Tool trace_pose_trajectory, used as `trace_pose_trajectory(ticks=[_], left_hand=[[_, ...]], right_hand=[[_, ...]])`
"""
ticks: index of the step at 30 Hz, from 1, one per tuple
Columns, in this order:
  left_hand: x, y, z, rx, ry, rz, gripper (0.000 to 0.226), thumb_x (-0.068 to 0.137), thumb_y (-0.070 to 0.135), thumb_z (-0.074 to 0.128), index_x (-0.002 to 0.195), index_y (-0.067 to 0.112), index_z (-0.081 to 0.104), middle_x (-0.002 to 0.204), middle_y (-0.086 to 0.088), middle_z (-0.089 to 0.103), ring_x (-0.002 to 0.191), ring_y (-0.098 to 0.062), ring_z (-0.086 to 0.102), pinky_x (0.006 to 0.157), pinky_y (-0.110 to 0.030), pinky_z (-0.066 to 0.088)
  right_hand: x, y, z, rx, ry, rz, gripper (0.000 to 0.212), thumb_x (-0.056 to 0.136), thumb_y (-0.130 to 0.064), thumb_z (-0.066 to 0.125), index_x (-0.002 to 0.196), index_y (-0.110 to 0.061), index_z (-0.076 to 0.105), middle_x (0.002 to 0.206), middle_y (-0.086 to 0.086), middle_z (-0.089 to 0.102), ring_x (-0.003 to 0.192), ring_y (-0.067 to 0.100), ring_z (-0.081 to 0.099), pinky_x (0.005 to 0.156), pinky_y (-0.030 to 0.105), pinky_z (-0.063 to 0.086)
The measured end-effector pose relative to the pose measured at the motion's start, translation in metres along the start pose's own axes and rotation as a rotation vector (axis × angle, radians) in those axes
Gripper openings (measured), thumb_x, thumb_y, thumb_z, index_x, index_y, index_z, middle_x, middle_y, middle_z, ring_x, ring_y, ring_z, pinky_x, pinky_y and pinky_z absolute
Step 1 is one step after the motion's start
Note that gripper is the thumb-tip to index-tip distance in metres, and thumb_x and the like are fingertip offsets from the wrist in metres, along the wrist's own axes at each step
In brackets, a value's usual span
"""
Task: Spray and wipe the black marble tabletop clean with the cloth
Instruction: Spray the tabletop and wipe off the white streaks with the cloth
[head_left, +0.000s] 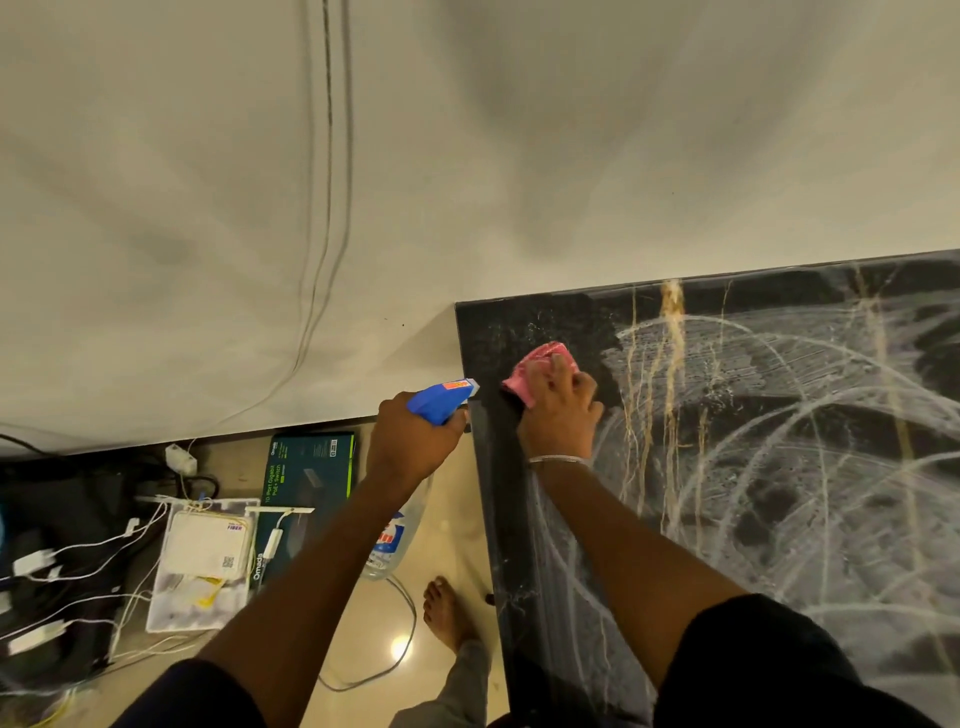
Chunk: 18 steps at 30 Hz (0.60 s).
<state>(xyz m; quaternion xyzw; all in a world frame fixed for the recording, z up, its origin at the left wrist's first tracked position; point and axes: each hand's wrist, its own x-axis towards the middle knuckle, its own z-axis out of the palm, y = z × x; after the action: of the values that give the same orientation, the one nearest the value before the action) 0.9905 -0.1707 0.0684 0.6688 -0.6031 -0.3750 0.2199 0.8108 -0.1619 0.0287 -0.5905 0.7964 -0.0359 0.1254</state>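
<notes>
The black marble tabletop (779, 467) with gold veins fills the right side, streaked with curved whitish wet smears. My right hand (563, 410) presses a bunched pink cloth (537, 366) onto the tabletop near its far left corner. Just off the table's left edge, my left hand (415, 441) grips a spray bottle with a blue trigger head (441, 400). The bottle's clear body (395, 540) hangs below my forearm, over the floor.
A cream wall (467, 156) with thin cables rises behind the table. On the floor at left lie a dark green network switch box (306, 483), a white router (205, 545), chargers and tangled white cables. My bare foot (447, 613) stands beside the table edge.
</notes>
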Motion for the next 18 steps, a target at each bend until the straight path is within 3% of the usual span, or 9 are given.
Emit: trace_pose_trajectory(ticks=[5, 9, 13, 18], left_hand=[[-0.01, -0.003, -0.006, 0.061, -0.007, -0.011, 0.02, 0.086, 0.027, 0.067, 0.086, 0.013, 0.052, 0.06, 0.002, 0.048, 0.053, -0.011, 0.046, 0.057, -0.014, 0.035], [-0.013, -0.002, -0.005, 0.092, -0.011, 0.021, 0.021, 0.086, 0.025, 0.067, 0.081, 0.011, 0.052, 0.061, -0.003, 0.048, 0.054, -0.012, 0.045, 0.06, -0.019, 0.037], [-0.014, 0.0, -0.001, 0.035, -0.01, 0.0, 0.02, 0.084, 0.023, 0.068, 0.078, 0.01, 0.053, 0.057, -0.001, 0.047, 0.052, -0.012, 0.047, 0.059, -0.021, 0.04], [-0.02, -0.002, -0.001, 0.027, -0.009, 0.004, 0.019, 0.085, 0.023, 0.068, 0.079, 0.011, 0.053, 0.058, -0.001, 0.048, 0.051, -0.012, 0.047, 0.055, -0.015, 0.037]], right_hand=[[-0.027, -0.056, 0.023, -0.027, -0.098, -0.304, 0.062, 0.09, -0.026, 0.065, 0.146, -0.03, 0.037, 0.153, 0.004, 0.029, 0.135, 0.034, 0.031, 0.106, 0.055, 0.039], [-0.022, -0.017, 0.01, -0.067, -0.139, -0.504, 0.059, 0.087, -0.027, 0.067, 0.141, -0.032, 0.042, 0.152, 0.001, 0.032, 0.133, 0.033, 0.032, 0.102, 0.055, 0.042], [-0.008, 0.055, -0.005, 0.018, -0.004, -0.169, 0.051, 0.083, -0.023, 0.063, 0.13, -0.03, 0.046, 0.146, 0.002, 0.039, 0.12, 0.038, 0.04, 0.088, 0.055, 0.051], [-0.007, 0.054, -0.011, -0.058, -0.004, 0.026, 0.05, 0.087, -0.022, 0.056, 0.135, -0.025, 0.045, 0.151, 0.006, 0.032, 0.125, 0.042, 0.036, 0.093, 0.056, 0.047]])
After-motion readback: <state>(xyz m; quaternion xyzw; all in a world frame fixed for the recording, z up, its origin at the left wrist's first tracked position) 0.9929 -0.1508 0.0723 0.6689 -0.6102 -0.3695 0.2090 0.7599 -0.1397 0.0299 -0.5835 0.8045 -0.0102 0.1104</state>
